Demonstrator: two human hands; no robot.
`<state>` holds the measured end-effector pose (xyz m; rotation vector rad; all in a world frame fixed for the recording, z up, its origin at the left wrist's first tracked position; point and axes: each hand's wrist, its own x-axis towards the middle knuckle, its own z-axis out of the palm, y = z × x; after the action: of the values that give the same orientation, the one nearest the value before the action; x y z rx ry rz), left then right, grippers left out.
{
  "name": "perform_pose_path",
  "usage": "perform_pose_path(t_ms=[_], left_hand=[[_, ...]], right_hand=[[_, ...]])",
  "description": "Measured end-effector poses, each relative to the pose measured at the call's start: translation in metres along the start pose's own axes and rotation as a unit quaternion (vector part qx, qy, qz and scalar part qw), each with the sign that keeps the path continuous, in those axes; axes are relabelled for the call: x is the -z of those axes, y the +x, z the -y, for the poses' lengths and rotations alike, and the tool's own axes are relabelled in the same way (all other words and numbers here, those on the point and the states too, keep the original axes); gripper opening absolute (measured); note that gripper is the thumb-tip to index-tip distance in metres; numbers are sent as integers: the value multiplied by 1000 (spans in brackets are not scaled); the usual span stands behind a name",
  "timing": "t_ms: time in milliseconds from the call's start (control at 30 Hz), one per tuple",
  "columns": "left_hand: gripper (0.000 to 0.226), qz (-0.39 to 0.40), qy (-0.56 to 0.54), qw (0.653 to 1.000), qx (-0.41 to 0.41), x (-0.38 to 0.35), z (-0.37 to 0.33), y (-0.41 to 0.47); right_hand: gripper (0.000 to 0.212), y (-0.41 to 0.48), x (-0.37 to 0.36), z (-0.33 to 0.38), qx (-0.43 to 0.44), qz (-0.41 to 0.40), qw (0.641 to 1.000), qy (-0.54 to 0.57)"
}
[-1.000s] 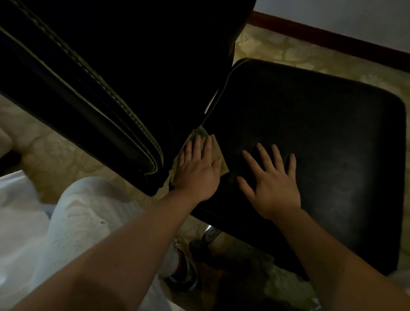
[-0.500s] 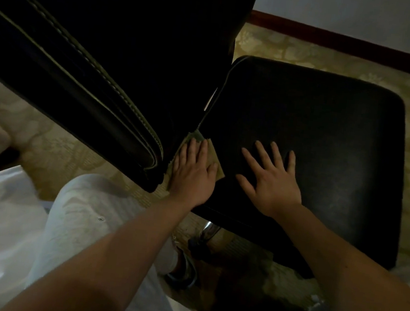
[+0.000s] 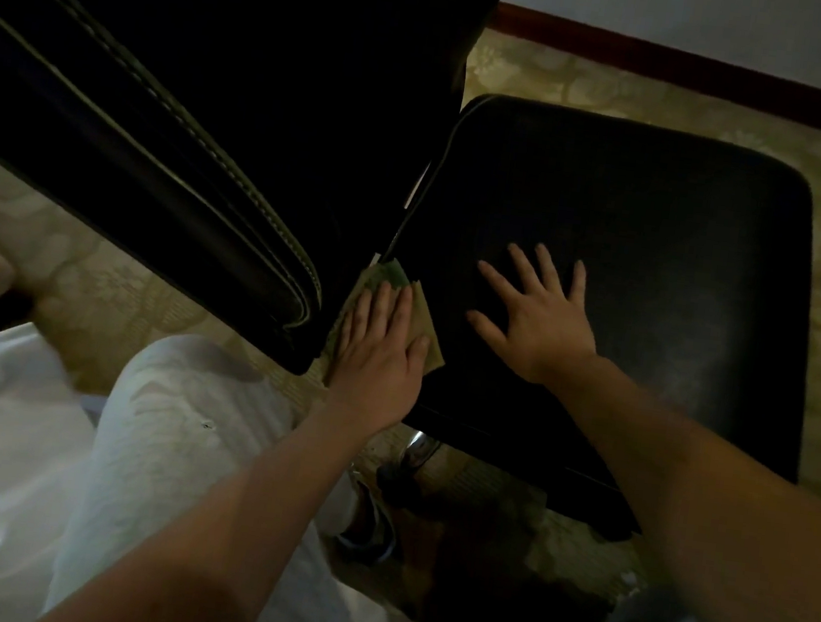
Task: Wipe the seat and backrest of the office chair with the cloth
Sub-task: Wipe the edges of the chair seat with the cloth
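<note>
The black leather seat [image 3: 664, 249] of the office chair fills the right half of the view. Its backrest [image 3: 177, 91], black with pale stitching, rises at the upper left. A small greenish cloth [image 3: 392, 277] lies on the seat's near-left corner, right at the foot of the backrest. My left hand [image 3: 382, 354] presses flat on the cloth with straight fingers and covers most of it. My right hand [image 3: 536, 321] rests flat on the seat beside it, fingers spread, holding nothing.
A patterned beige carpet [image 3: 556, 78] surrounds the chair, with a dark red skirting board [image 3: 685, 75] along the far wall. My pale trouser leg [image 3: 165, 436] and shoe [image 3: 371, 528] are below the seat, next to the chrome chair base [image 3: 420, 449].
Both hands have slid slightly upward on the seat; the left hand still presses the cloth near the backrest. Otherwise little has changed.
</note>
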<state>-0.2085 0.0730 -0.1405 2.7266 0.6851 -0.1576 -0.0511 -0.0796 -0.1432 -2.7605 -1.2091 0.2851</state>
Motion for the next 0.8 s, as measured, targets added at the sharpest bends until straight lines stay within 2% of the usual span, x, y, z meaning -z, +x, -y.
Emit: perform_pose_path(t_ms=[500,667,800], left_hand=[[64,15,16,1000,14,10,-12,53],[63,-7,27,999,-17,5,1,22],[62,2,24,1000,0,1,-2,6]], right_hand=[[67,0,-10,4,-21,-45,999,9],[65,0,-10,2,-23,-44,999,15],[65,-2,-10,1,-15,-52,998,17]])
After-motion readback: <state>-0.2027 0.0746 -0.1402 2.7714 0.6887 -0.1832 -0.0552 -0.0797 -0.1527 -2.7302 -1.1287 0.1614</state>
